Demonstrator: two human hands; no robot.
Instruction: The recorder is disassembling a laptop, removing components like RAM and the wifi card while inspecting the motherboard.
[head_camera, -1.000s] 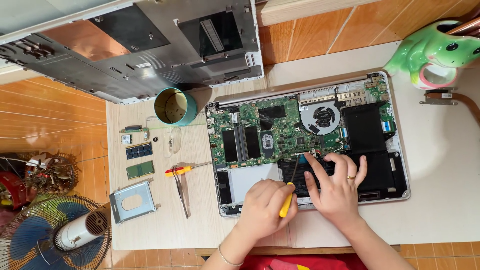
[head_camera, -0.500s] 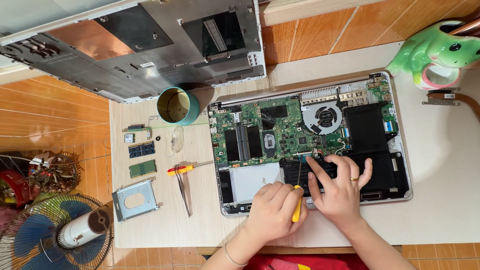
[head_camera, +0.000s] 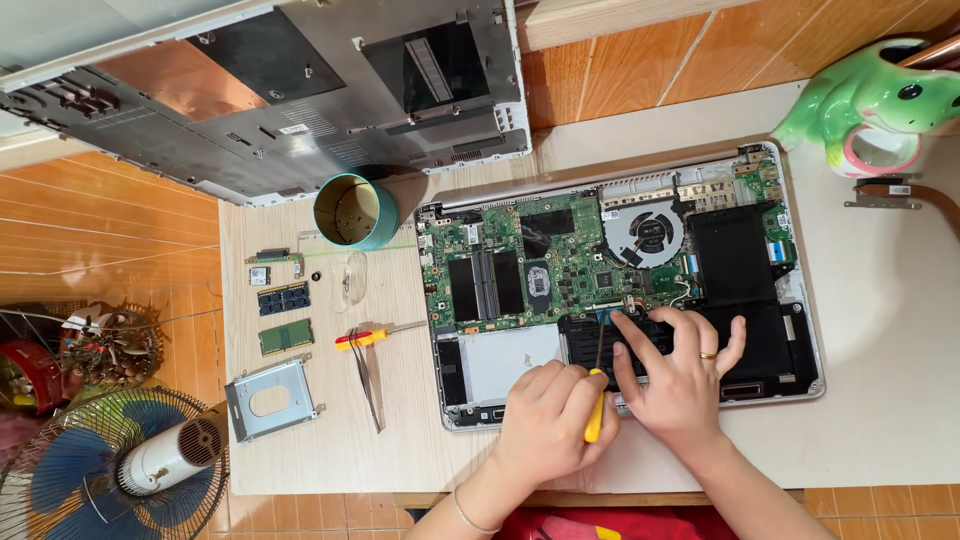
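Note:
An opened laptop (head_camera: 800, 300) lies on the table with its green circuit board (head_camera: 560, 255), fan (head_camera: 645, 232) and black battery (head_camera: 770, 345) exposed. My left hand (head_camera: 545, 420) grips a yellow-handled screwdriver (head_camera: 596, 405), its shaft pointing up to the battery's top edge near the board. My right hand (head_camera: 680, 375) rests spread on the battery, index finger reaching to the connector beside the screwdriver tip. A ring is on one finger.
The laptop's grey bottom cover (head_camera: 290, 90) leans at the back left. A teal tin (head_camera: 352, 211), memory modules (head_camera: 284, 298), a metal drive bracket (head_camera: 270, 400), tweezers (head_camera: 370, 385) and a second screwdriver (head_camera: 375, 335) lie left of the laptop. A green frog figure (head_camera: 865, 100) sits at right; a fan (head_camera: 110, 465) stands on the floor.
My left hand has swung the screwdriver from slanted to nearly upright, bringing its tip to the battery's top edge. My right hand stays on the battery, fingers shifted slightly.

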